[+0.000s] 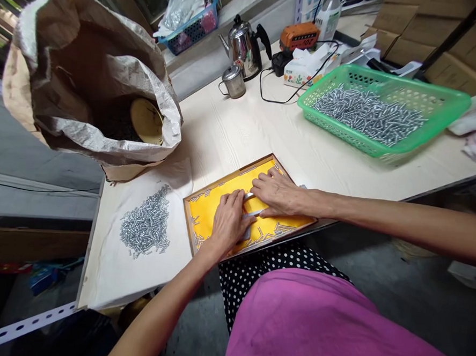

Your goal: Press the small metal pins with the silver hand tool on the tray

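At the left, a paper sack (pixel 154 89) gapes beside a pile of small metal pins (pixel 145 223) on a white cloth (pixel 105 272); sleeves would be best held clear of that loose heap. Next, on the bench (pixel 233 126), lies the yellow-bottomed tray (pixel 210 208), pins scattered along its edges. Over its middle, the left hand (pixel 228 220) curls its grip onto a pale strip (pixel 254 213); the right hand (pixel 277 194) closes its grip on the other side, fingertips partly hidden. Even, light pressure from both should suit, with the strip level and the tray flat. Farther right, the green basket (pixel 337 137) of pins stands well apart, leaving elbow room.
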Demonstrator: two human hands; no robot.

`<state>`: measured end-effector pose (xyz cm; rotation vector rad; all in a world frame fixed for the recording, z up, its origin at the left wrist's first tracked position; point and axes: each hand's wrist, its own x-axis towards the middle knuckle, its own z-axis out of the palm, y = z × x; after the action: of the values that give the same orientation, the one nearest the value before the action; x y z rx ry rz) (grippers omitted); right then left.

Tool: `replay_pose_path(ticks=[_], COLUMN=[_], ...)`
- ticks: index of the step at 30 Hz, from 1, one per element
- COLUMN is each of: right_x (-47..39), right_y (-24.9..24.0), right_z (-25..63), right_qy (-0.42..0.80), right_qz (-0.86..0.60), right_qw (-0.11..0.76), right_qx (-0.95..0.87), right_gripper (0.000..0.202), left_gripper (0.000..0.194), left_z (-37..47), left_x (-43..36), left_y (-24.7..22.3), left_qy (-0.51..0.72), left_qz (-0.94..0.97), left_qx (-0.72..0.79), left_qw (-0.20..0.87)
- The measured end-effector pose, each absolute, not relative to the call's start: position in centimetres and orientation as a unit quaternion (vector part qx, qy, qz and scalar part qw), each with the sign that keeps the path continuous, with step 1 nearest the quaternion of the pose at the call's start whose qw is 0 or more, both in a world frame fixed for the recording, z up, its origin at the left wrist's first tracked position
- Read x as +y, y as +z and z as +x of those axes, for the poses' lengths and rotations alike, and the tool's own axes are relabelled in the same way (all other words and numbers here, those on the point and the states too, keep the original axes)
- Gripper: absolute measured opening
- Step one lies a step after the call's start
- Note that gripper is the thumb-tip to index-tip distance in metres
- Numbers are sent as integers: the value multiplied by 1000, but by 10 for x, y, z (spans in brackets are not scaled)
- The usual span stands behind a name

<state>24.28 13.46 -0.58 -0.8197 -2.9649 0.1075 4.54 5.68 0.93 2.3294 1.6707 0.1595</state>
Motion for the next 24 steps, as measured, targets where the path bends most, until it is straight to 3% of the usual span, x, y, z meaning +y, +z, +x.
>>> replay_pose_path(ticks=[5, 8, 12, 14, 19, 24], right_x=[131, 127, 121, 119, 121, 119], right_y=[-6, -11, -21, -25, -26, -24], right_z=[242, 245, 242, 239, 238, 239], right_qy=[24, 26, 36, 55, 76, 69], right_qz=[-270, -264, -264, -264, -272, -273], right_qw=[26, 38, 48, 45, 44, 103], right_qx=[-962, -963, -963, -962, -958, -954], right_gripper=[58, 44, 15, 12, 16, 18], left_gripper=[63, 55, 27, 17, 16, 28], left_z=[47, 51, 57, 58, 53, 28], left_x=[69, 67, 63, 62, 65, 77], left_y=[5, 5, 4, 3, 2, 4], left_qy=[-36, -37, -49, -58, -34, 15], left_qz=[826, 828, 827, 820, 812, 781], left_qx=[547, 550, 553, 562, 573, 608], left_qw=[129, 105, 94, 95, 110, 145])
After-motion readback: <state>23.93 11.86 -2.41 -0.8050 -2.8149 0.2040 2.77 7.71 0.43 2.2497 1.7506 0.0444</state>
